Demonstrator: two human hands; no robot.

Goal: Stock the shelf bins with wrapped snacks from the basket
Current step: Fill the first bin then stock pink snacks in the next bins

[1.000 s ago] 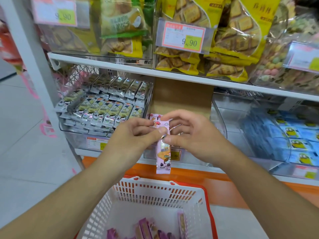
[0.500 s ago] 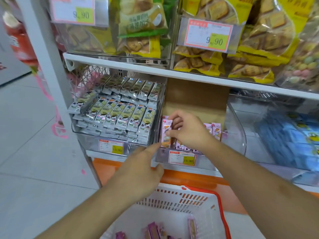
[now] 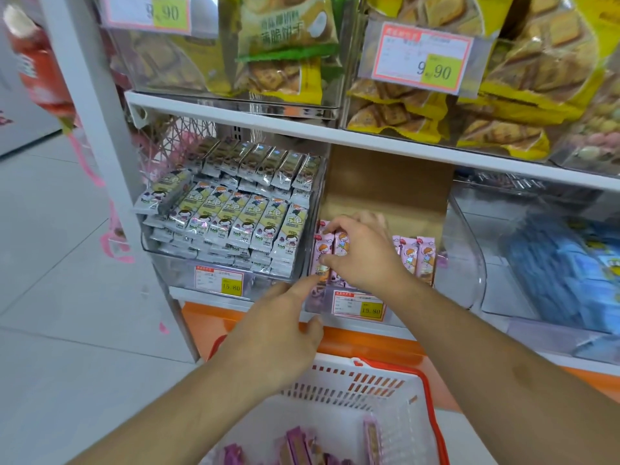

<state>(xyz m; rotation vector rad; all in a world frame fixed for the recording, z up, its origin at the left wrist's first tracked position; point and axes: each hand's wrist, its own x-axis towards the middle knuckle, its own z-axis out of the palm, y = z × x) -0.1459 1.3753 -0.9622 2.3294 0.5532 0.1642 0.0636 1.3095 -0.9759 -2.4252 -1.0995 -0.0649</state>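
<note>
Pink snacks (image 3: 416,256) part-fill the bin (image 3: 466,263) beside your right hand (image 3: 362,253), which pinches one pink snack (image 3: 340,243). Your left hand (image 3: 278,333) is loose, empty; more packets (image 3: 298,444) wait in the basket (image 3: 385,394) below.

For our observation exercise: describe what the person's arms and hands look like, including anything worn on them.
Both forearms are bare, with no sleeves in view. The left hand and right hand wear no gloves, and no rings, watch or bracelet are visible. Fingernails look short and unpainted.

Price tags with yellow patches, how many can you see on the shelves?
4: upper-left tag, upper-right tag, one on the yellow-snack bin, one on the pink-snack bin. Others may lie out of frame.
</note>
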